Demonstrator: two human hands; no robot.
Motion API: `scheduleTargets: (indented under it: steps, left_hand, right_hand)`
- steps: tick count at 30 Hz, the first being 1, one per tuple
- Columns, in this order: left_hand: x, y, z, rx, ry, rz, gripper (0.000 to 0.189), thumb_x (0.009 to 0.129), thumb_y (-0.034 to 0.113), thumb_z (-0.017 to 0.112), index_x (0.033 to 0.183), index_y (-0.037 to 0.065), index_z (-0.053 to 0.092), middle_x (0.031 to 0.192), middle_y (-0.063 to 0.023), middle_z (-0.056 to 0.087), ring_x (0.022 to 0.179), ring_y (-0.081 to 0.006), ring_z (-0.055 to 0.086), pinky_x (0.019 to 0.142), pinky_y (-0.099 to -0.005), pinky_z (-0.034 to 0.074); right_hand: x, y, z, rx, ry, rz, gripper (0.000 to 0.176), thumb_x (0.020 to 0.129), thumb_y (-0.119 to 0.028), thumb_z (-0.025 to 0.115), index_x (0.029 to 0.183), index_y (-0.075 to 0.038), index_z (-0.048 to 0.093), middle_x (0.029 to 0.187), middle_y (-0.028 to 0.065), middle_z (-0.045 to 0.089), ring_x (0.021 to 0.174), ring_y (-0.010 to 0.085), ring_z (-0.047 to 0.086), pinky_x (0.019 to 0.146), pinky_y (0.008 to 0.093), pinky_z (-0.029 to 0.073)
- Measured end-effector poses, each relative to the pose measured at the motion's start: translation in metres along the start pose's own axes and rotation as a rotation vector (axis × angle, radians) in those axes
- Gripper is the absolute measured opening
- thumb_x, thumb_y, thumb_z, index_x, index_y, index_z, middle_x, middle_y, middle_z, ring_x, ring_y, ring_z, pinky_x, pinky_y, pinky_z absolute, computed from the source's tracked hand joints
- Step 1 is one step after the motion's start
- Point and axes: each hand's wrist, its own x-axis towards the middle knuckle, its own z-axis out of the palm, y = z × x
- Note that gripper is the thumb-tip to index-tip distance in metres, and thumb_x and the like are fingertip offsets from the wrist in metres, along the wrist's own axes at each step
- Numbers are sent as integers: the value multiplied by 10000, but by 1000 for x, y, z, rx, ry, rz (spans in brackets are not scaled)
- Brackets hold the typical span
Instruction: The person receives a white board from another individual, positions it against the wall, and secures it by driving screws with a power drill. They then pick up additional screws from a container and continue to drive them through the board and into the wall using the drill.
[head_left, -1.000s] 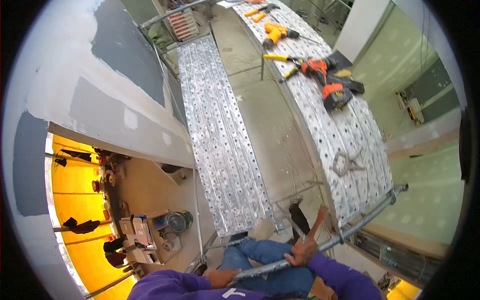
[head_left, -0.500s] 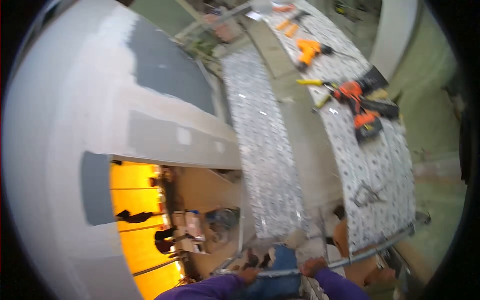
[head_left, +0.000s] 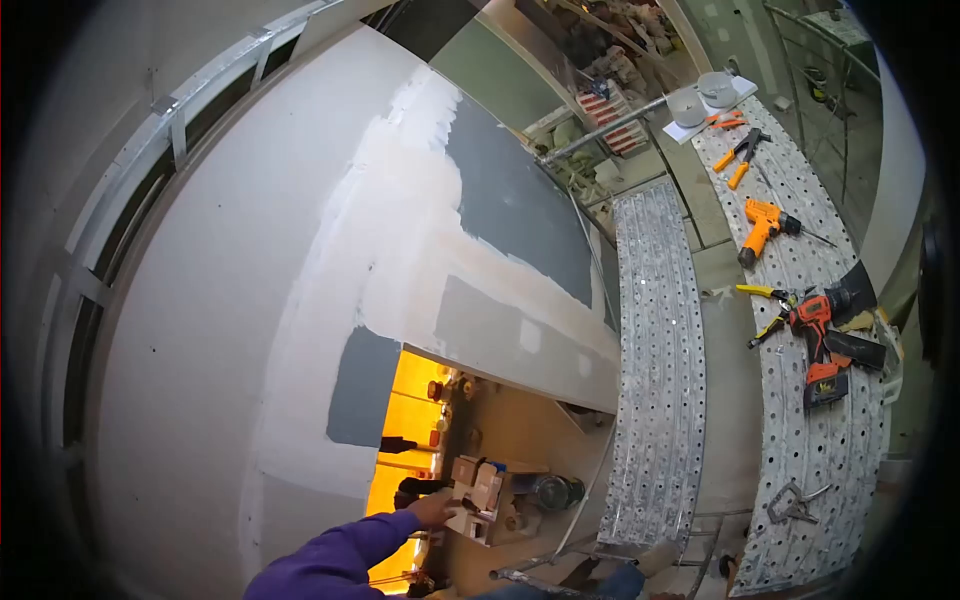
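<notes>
My left hand (head_left: 434, 509), in a purple sleeve, is stretched out at the lower middle, near the lit opening in the wall panel (head_left: 230, 300). Its fingers are too small and foreshortened to read, and whether it holds anything is unclear. Beyond it, lower down, cardboard boxes (head_left: 475, 492) show through the opening. My right hand is out of view. On the right perforated plank (head_left: 810, 470) lie an orange drill (head_left: 762, 228), a red and black cordless tool (head_left: 815, 312), yellow-handled snips (head_left: 760, 291), orange-handled pliers (head_left: 742, 158) and a metal clamp (head_left: 795, 503).
Another perforated plank (head_left: 655, 370) runs beside the wall. Metal scaffold tubes (head_left: 605, 130) cross at the far end and near the bottom edge. Two round tubs (head_left: 686, 107) stand at the right plank's far end. Metal framing (head_left: 90, 285) lines the upper left.
My hands were both on the scaffold rail. My left hand has left it and moved left and up; my right hand has left the view. The view has swung left, showing more wall.
</notes>
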Motion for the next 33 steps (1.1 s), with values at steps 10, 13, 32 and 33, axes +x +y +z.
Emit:
scheduleTargets:
  steps: [10,13,32,33]
  left_hand:
    - [-169,-128,179,-233,-526,-149,529,895,483,521,1295,143,582,1101,-131,675,963,-285,654,835,-402,531]
    - [-182,-89,176,-511,-584,-551,488,938,517,449,1277,202,601,917,-85,651,828,-221,647,691,-340,546]
    - [-1,-5,111,-185,-298,363,449,966,411,430,1268,107,567,1210,-107,615,1091,-270,588,925,-406,475]
    - [18,-14,132,28,-149,442,446,971,402,422,1265,100,567,1218,-113,609,1108,-265,578,951,-413,460]
  right_hand:
    - [-54,-41,-62,114,144,174,477,886,-450,432,1159,-128,653,1198,166,628,1073,343,625,894,479,496]
    - [-79,-68,-91,172,215,236,479,891,-450,428,1163,-126,651,1204,168,624,1081,345,621,899,480,494]
    - [-131,-45,-129,537,507,637,516,891,-488,461,1140,-76,649,1261,221,562,1167,369,538,971,541,397]
    - [-126,-50,-123,551,489,651,520,891,-491,464,1138,-73,650,1264,225,558,1172,371,532,975,545,390]
